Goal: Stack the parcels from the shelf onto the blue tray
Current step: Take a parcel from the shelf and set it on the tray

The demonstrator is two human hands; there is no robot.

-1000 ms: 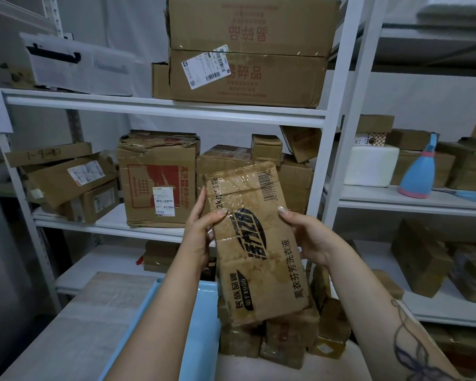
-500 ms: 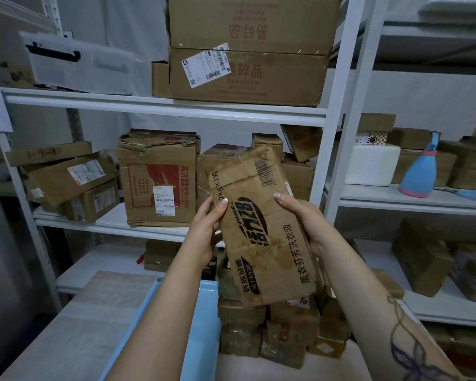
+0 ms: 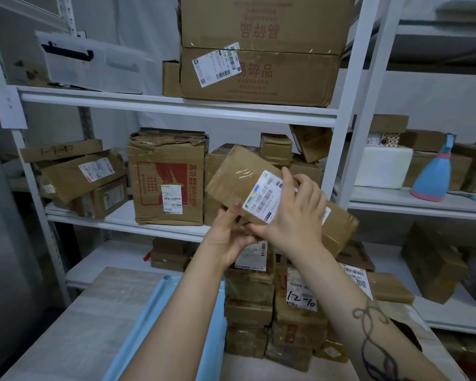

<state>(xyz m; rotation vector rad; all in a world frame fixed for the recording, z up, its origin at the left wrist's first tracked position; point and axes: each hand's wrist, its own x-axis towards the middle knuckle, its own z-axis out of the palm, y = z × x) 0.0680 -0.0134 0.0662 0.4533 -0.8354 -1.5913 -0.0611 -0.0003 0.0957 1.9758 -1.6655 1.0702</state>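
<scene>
We clasp the parcel point(image 3: 231, 174) — left hand point(image 3: 228, 239) curled beneath, right hand point(image 3: 297, 215) gripping over its label point(image 3: 260, 198) — steadying it above the blue tray point(image 3: 151, 309).

Both arms were raised ahead, hands close together near frame centre. Left forearm point(image 3: 176, 320) ran from 7 o'clock up toward 1 o'clock. Left hand point(image 3: 227, 237), palm turned upward, gripped the lower edge of a brown cardboard parcel point(image 3: 231, 174), one fingertip up on its near face. Right forearm point(image 3: 349, 298), bearing a dark line tattoo point(image 3: 368, 325), ran from 5 o'clock toward 11 o'clock. Right hand point(image 3: 297, 215), back to camera, sat at 2 o'clock of the left, fingers point(image 3: 287, 177) spread over the parcel's face and thumb hooked at its lower edge.
</scene>
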